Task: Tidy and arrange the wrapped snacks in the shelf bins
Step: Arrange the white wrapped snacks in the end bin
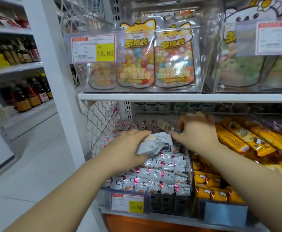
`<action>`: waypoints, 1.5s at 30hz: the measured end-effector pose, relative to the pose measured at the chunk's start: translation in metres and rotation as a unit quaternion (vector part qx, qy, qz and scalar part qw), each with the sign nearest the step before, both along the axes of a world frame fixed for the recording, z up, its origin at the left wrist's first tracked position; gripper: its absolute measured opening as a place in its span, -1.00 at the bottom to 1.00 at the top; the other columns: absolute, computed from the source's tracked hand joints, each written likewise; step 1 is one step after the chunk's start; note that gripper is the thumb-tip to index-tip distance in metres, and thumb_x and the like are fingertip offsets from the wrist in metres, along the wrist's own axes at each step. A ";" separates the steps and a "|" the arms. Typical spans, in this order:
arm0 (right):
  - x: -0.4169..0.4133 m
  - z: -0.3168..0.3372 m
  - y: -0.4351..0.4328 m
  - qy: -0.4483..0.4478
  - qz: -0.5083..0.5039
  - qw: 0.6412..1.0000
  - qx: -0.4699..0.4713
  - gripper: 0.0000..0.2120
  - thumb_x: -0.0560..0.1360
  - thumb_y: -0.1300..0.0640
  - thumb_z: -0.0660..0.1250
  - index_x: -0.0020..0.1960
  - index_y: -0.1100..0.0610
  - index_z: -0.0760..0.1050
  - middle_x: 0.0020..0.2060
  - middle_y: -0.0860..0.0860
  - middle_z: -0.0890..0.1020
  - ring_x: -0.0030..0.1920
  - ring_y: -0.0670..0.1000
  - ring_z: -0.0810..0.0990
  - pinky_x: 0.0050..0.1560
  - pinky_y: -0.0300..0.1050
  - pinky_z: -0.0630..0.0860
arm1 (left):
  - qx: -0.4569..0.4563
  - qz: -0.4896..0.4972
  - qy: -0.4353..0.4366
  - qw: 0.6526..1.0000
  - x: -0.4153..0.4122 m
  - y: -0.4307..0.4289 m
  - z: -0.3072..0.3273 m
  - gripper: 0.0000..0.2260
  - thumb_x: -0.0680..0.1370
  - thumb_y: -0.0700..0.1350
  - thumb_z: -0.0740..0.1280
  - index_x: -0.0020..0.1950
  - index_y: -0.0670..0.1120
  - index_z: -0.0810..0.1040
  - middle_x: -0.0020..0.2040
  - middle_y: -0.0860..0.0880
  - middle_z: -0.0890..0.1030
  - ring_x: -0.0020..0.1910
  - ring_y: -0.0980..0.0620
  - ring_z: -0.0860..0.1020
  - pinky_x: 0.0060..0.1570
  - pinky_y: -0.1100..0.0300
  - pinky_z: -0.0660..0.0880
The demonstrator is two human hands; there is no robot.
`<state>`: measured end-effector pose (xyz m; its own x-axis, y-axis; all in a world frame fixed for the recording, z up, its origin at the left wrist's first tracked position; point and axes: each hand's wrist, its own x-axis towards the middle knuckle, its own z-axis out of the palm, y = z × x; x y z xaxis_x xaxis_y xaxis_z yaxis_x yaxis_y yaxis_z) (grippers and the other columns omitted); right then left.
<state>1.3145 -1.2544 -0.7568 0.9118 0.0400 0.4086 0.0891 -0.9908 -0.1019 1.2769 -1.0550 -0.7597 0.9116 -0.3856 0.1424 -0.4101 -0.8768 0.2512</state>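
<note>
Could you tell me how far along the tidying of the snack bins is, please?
Front rows of grey packets look lined up. The left hand grips one loose packet; the right hand works beside it, grip blurred. The back of the bin and the yellow bars look jumbled.

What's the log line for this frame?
step: tidying | left hand: grips grey packet over bin | right hand: curled at packet corner, hold unclear
</note>
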 end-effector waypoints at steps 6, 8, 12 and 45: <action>-0.002 -0.002 -0.007 0.030 0.016 0.999 0.004 -0.83 0.47 -0.19 0.28 -0.02 -0.16 0.54 0.10 -0.07 0.53 0.21 0.05 0.39 0.31 0.01 0.18 | -0.042 -0.034 0.016 0.998 0.005 -0.015 -0.012 -0.31 0.49 -0.07 0.38 0.51 0.16 0.10 0.40 0.17 0.27 0.30 0.16 0.29 0.26 0.17 0.36; -0.004 -0.001 -0.010 0.031 0.030 0.999 0.019 -0.86 0.51 -0.11 0.26 0.04 -0.19 0.54 0.12 -0.08 0.52 0.22 0.04 0.38 0.33 0.02 0.18 | -0.059 -0.037 0.021 0.997 0.004 -0.014 -0.017 -0.27 0.48 -0.04 0.41 0.52 0.19 0.06 0.42 0.21 0.20 0.29 0.22 0.28 0.26 0.23 0.34; -0.010 0.006 -0.010 0.021 0.061 0.997 0.039 -0.78 0.54 0.06 0.23 0.10 -0.18 0.55 0.11 -0.08 0.53 0.22 0.04 0.39 0.34 0.02 0.27 | -0.059 -0.008 0.005 0.998 0.001 -0.002 -0.014 -0.19 0.43 0.07 0.45 0.52 0.21 0.02 0.45 0.22 0.17 0.35 0.20 0.26 0.29 0.21 0.31; -0.049 0.014 0.049 0.033 0.287 0.947 0.142 -0.50 0.42 -0.16 0.37 0.33 -0.11 0.39 0.04 -0.31 0.47 0.05 -0.21 0.39 0.04 -0.29 0.36 | -0.624 0.110 0.115 0.765 -0.036 0.024 -0.013 -0.69 0.51 -0.21 0.35 0.24 -0.02 0.47 0.11 -0.03 0.63 0.02 0.02 0.64 -0.10 0.23 0.57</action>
<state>1.2652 -1.2056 -0.7427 0.7972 0.4331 0.4205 0.5884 -0.7133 -0.3807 1.2412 -1.0307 -0.7725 0.9913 0.0852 0.1005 -0.1061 0.0646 0.9923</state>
